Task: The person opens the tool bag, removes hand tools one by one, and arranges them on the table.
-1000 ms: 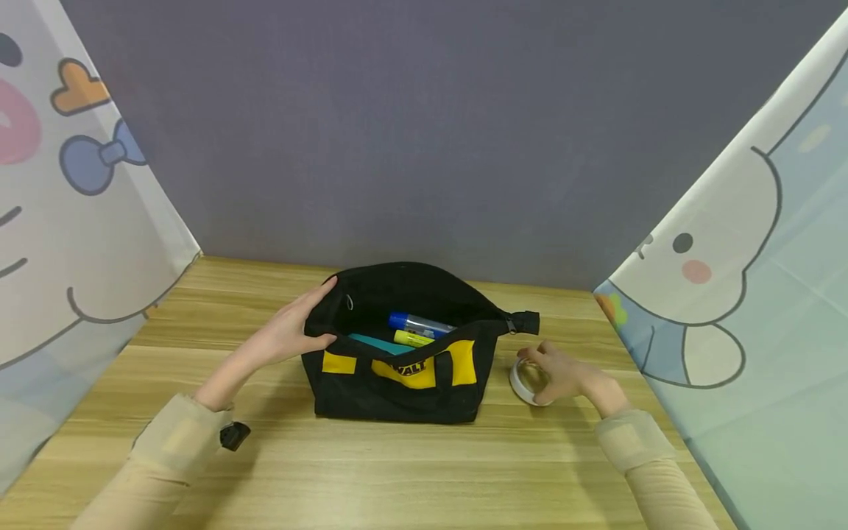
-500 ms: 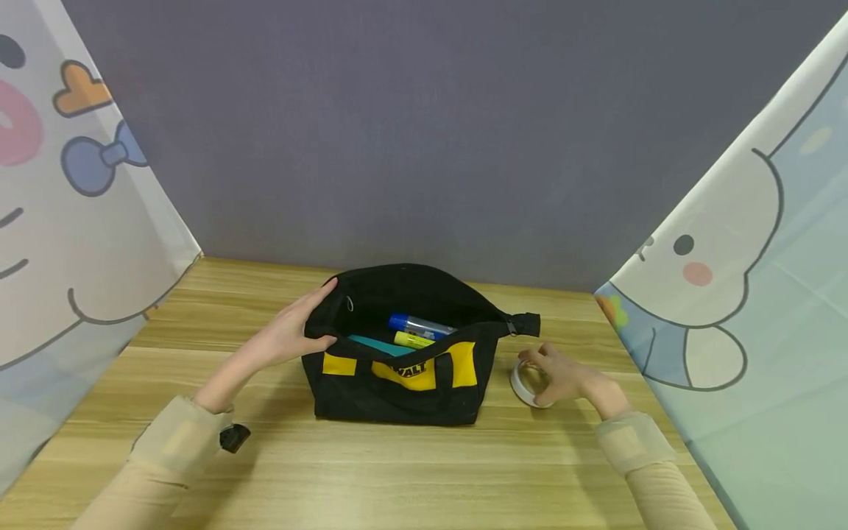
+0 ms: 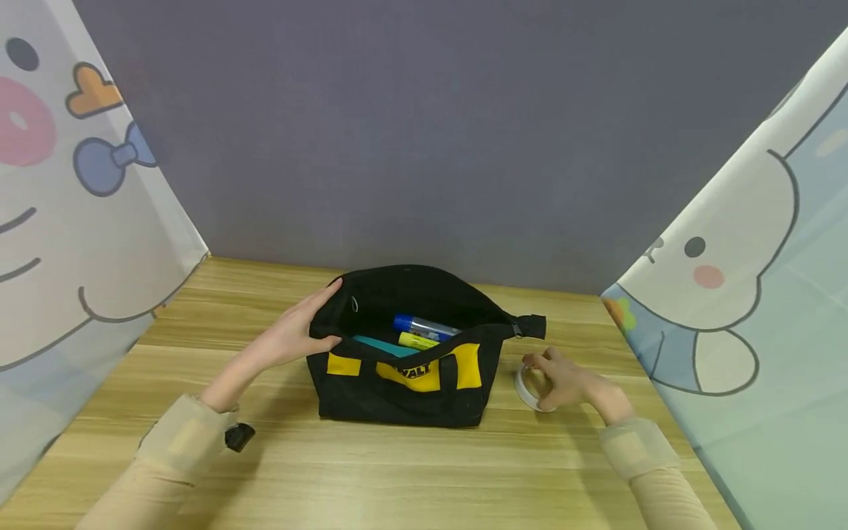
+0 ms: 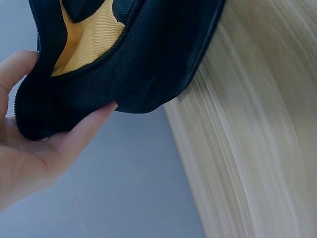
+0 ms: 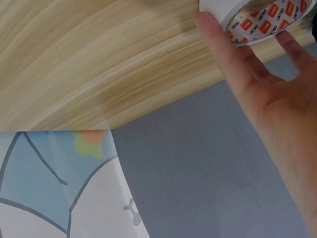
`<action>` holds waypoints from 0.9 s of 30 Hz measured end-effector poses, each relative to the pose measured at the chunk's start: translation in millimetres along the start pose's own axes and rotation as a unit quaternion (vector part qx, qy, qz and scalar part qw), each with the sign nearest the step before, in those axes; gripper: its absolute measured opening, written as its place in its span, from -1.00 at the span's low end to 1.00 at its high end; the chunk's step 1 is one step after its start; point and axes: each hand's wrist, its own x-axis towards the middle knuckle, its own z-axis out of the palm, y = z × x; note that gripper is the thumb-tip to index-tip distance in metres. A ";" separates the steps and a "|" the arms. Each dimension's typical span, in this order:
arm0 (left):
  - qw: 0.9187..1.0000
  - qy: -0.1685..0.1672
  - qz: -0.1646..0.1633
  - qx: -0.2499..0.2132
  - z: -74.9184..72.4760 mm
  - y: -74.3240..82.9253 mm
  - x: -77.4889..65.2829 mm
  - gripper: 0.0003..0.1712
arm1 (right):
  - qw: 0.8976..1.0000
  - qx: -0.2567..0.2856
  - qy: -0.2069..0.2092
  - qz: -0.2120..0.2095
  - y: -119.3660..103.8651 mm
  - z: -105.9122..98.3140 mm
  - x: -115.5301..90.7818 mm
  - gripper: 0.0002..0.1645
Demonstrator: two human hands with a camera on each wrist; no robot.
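Note:
A black and yellow tool bag (image 3: 397, 410) stands on the table with its zipped mouth spread wide. My left hand (image 3: 291, 335) holds the bag's left end, thumb on the front rim and fingers at the back; the left wrist view has the thumb lying along the black fabric. Inside the bag are a blue-capped clear tube-like marker (image 3: 427, 328), a yellow one (image 3: 417, 341) and a flat teal item (image 3: 386, 346). Right of the bag, my right hand (image 3: 566, 379) grips a roll of tape (image 5: 270, 21), thumb and fingers on opposite sides of its rim. Orange-and-white print lines the roll's core.
The wooden table (image 3: 371, 478) ends at a grey back wall (image 3: 411, 132). Cartoon-printed sheets flank it, on the left (image 3: 86, 243) and on the right (image 3: 788, 316). A zipper tab (image 3: 531, 326) juts from the bag's right end above the tape. A small black object (image 3: 239, 437) shows beside the left cuff.
The whole head view has slid slightly, so everything appears a little further right. Both hands, the bag and the roll of tape keep their places relative to each other.

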 end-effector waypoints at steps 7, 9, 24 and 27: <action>1.000 -0.004 -0.002 -0.007 -0.8 1.5 1.1 0.09 | 1.000 0.009 0.004 -0.002 -2.8 0.1 -2.5 -0.03; 1.000 -0.005 -0.005 -0.008 -1.3 2.1 1.7 0.09 | 1.000 0.013 0.002 -0.004 -3.4 -0.7 -3.4 -0.03; 1.000 -0.001 -0.001 -0.003 0.9 -2.2 0.5 0.09 | 1.000 0.017 0.008 0.002 -8.8 -35.1 -13.6 -0.07; 1.000 -0.001 -0.006 -0.004 1.0 -1.8 0.1 0.09 | 1.000 -0.014 0.028 0.001 -11.0 -51.4 -16.4 -0.07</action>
